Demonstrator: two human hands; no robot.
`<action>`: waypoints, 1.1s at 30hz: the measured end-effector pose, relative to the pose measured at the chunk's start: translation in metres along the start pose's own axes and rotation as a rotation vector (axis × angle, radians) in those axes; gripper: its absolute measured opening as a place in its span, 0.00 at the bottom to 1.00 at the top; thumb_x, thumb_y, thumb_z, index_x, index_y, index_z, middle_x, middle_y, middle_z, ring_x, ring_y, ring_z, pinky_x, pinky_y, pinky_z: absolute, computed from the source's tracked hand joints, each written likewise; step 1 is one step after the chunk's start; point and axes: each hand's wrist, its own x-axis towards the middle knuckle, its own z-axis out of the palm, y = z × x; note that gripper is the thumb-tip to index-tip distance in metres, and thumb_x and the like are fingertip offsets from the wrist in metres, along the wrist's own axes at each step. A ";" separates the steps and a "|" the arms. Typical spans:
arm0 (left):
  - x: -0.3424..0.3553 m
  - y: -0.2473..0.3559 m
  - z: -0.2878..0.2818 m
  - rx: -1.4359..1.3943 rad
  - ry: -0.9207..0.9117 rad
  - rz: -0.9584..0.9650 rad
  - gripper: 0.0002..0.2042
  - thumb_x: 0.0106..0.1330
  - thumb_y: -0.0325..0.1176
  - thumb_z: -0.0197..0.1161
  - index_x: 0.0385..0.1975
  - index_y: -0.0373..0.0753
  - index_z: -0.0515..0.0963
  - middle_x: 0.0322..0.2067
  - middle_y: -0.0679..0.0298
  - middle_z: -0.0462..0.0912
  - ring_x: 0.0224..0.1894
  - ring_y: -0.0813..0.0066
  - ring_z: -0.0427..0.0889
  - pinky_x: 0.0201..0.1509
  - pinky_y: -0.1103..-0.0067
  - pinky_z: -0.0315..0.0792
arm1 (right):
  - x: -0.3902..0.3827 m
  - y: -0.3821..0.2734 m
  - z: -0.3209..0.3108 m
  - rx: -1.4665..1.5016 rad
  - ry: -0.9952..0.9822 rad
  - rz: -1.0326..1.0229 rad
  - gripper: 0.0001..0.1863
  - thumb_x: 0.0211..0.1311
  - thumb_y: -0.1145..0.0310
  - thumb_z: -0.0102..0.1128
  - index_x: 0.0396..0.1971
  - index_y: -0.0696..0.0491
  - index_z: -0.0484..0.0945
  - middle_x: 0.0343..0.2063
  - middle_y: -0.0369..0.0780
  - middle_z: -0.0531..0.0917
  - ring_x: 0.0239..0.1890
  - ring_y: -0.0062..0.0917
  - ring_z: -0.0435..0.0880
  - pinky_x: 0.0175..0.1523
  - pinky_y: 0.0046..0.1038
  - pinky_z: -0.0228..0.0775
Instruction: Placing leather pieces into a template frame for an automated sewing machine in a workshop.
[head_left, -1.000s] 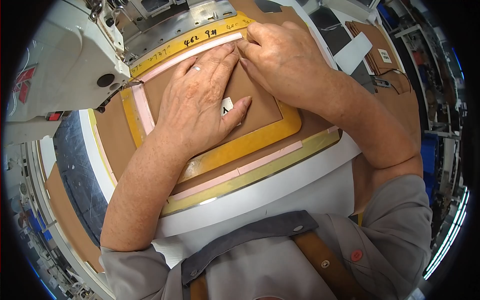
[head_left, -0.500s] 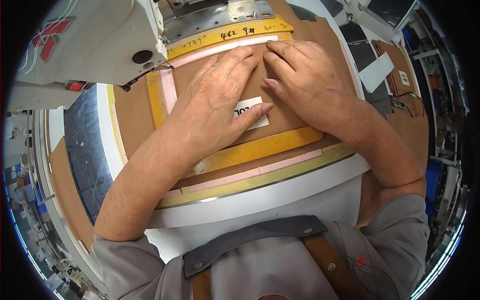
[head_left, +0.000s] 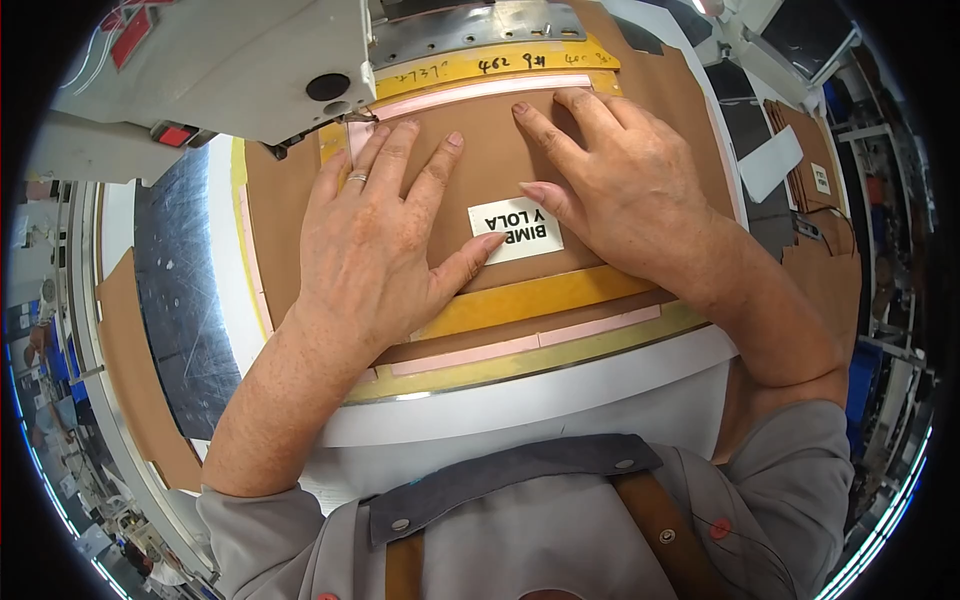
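Observation:
Both hands press on a brown panel [head_left: 480, 165] framed by yellow strips. My left hand [head_left: 380, 230] lies flat on the panel's left part, fingers spread, its thumb touching a white label [head_left: 535, 245] with black print. On the right part of the panel rests my right hand [head_left: 630, 175], fingers stretched and apart, the index and middle tips close to a pale pink strip [head_left: 480, 95] along the far edge. Neither hand grips anything. A yellow strip [head_left: 545, 300] borders the panel's near side. The left fingertips lie close to the sewing machine's needle area.
A white sewing machine head [head_left: 260, 70] overhangs the far left. Behind the panel are a marked yellow bar [head_left: 500, 62] and a perforated metal plate [head_left: 480, 30]. A white card [head_left: 770, 163] and brown pieces [head_left: 815, 180] lie at the right. White sheeting [head_left: 560, 385] borders the near side.
My left hand has slid left with its fingers spreading, uncovering more of the label. The panel and frame have shifted slightly right in view. My right hand's index finger has separated from the others.

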 end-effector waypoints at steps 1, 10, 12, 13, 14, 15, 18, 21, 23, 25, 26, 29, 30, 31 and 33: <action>0.000 0.002 -0.001 0.031 0.000 -0.003 0.35 0.62 0.55 0.68 0.66 0.41 0.73 0.64 0.47 0.71 0.64 0.50 0.74 0.68 0.58 0.66 | 0.000 0.000 0.000 0.008 -0.002 0.003 0.30 0.64 0.44 0.62 0.55 0.53 0.82 0.36 0.39 0.78 0.44 0.27 0.81 0.45 0.28 0.76; 0.004 0.000 -0.008 0.126 -0.064 0.005 0.36 0.64 0.63 0.61 0.66 0.45 0.75 0.60 0.49 0.75 0.57 0.60 0.78 0.65 0.61 0.62 | 0.005 0.001 -0.001 -0.012 -0.009 -0.004 0.31 0.62 0.42 0.64 0.53 0.53 0.83 0.33 0.37 0.80 0.38 0.27 0.82 0.44 0.28 0.77; 0.004 -0.001 -0.007 0.141 -0.057 0.021 0.36 0.64 0.64 0.60 0.65 0.44 0.75 0.59 0.49 0.75 0.55 0.60 0.78 0.64 0.61 0.61 | 0.006 0.001 -0.001 -0.028 0.005 -0.012 0.31 0.61 0.42 0.65 0.53 0.53 0.83 0.33 0.37 0.80 0.37 0.27 0.83 0.45 0.28 0.77; 0.004 -0.001 -0.007 0.137 -0.057 0.030 0.36 0.65 0.64 0.60 0.65 0.44 0.75 0.58 0.49 0.76 0.54 0.60 0.78 0.64 0.61 0.61 | 0.006 0.000 -0.002 -0.034 -0.004 -0.013 0.31 0.62 0.42 0.64 0.53 0.53 0.83 0.33 0.37 0.80 0.38 0.26 0.82 0.46 0.29 0.77; 0.004 -0.001 -0.007 0.133 -0.058 0.039 0.36 0.65 0.64 0.60 0.65 0.43 0.75 0.57 0.48 0.76 0.53 0.60 0.78 0.64 0.61 0.61 | 0.006 0.000 -0.002 -0.040 -0.012 -0.014 0.31 0.62 0.42 0.64 0.53 0.53 0.83 0.34 0.37 0.80 0.38 0.26 0.82 0.46 0.29 0.76; 0.004 -0.002 -0.009 0.134 -0.057 0.041 0.36 0.65 0.64 0.60 0.65 0.43 0.75 0.57 0.48 0.76 0.53 0.60 0.78 0.64 0.61 0.61 | 0.007 0.000 -0.002 -0.041 -0.011 -0.012 0.31 0.62 0.42 0.64 0.53 0.53 0.83 0.34 0.37 0.80 0.38 0.26 0.82 0.46 0.29 0.76; 0.003 -0.003 -0.011 0.130 -0.093 0.027 0.36 0.65 0.64 0.59 0.64 0.42 0.76 0.56 0.47 0.76 0.52 0.59 0.78 0.63 0.61 0.61 | 0.009 0.001 0.002 -0.014 0.023 -0.012 0.30 0.63 0.43 0.64 0.52 0.53 0.83 0.35 0.37 0.80 0.38 0.26 0.81 0.46 0.29 0.76; 0.001 -0.007 -0.012 0.139 -0.073 0.036 0.36 0.65 0.63 0.60 0.64 0.42 0.76 0.56 0.47 0.76 0.53 0.58 0.78 0.63 0.61 0.61 | 0.010 -0.001 0.002 -0.009 0.019 -0.008 0.29 0.63 0.43 0.63 0.51 0.53 0.83 0.36 0.37 0.80 0.39 0.26 0.81 0.47 0.30 0.76; -0.001 -0.008 -0.015 0.161 -0.094 0.015 0.35 0.64 0.63 0.61 0.64 0.43 0.76 0.56 0.48 0.76 0.54 0.58 0.77 0.63 0.61 0.61 | 0.012 -0.002 0.003 0.001 0.006 -0.018 0.29 0.63 0.42 0.63 0.50 0.53 0.83 0.37 0.37 0.80 0.39 0.26 0.81 0.48 0.30 0.76; -0.003 -0.011 -0.015 0.169 -0.077 0.019 0.35 0.63 0.63 0.61 0.64 0.44 0.76 0.57 0.49 0.76 0.55 0.57 0.77 0.63 0.60 0.61 | 0.014 -0.003 0.004 0.010 0.014 -0.022 0.29 0.63 0.42 0.63 0.49 0.53 0.83 0.38 0.37 0.80 0.39 0.27 0.81 0.48 0.30 0.76; -0.004 -0.013 -0.015 0.176 -0.059 0.022 0.35 0.63 0.63 0.62 0.65 0.46 0.76 0.57 0.50 0.76 0.55 0.57 0.76 0.63 0.60 0.61 | 0.015 -0.003 0.005 0.019 0.020 -0.028 0.29 0.64 0.42 0.62 0.49 0.53 0.83 0.38 0.37 0.80 0.39 0.27 0.81 0.49 0.31 0.76; -0.008 -0.016 -0.018 0.161 -0.071 -0.005 0.35 0.62 0.63 0.62 0.64 0.47 0.76 0.58 0.51 0.75 0.55 0.57 0.77 0.63 0.59 0.62 | 0.017 -0.005 0.005 0.009 0.025 -0.043 0.28 0.64 0.42 0.62 0.48 0.53 0.83 0.38 0.37 0.80 0.40 0.27 0.81 0.50 0.31 0.76; -0.009 -0.017 -0.018 0.161 -0.071 -0.006 0.35 0.62 0.63 0.62 0.64 0.47 0.76 0.58 0.51 0.75 0.55 0.57 0.77 0.63 0.59 0.62 | 0.018 -0.006 0.005 0.010 0.025 -0.043 0.28 0.64 0.42 0.62 0.48 0.53 0.83 0.38 0.37 0.80 0.40 0.27 0.81 0.50 0.31 0.76; -0.010 -0.019 -0.018 0.161 -0.061 -0.007 0.35 0.62 0.63 0.61 0.64 0.48 0.76 0.59 0.52 0.75 0.54 0.58 0.78 0.63 0.59 0.62 | 0.019 -0.006 0.006 0.024 0.019 -0.043 0.28 0.64 0.42 0.62 0.49 0.53 0.82 0.39 0.37 0.80 0.41 0.27 0.81 0.51 0.31 0.75; -0.013 -0.022 -0.018 0.163 -0.054 -0.011 0.34 0.63 0.63 0.61 0.64 0.48 0.76 0.59 0.53 0.75 0.54 0.58 0.79 0.63 0.59 0.62 | 0.020 -0.007 0.006 0.040 0.014 -0.044 0.28 0.65 0.42 0.61 0.49 0.53 0.82 0.39 0.36 0.80 0.42 0.27 0.80 0.51 0.32 0.75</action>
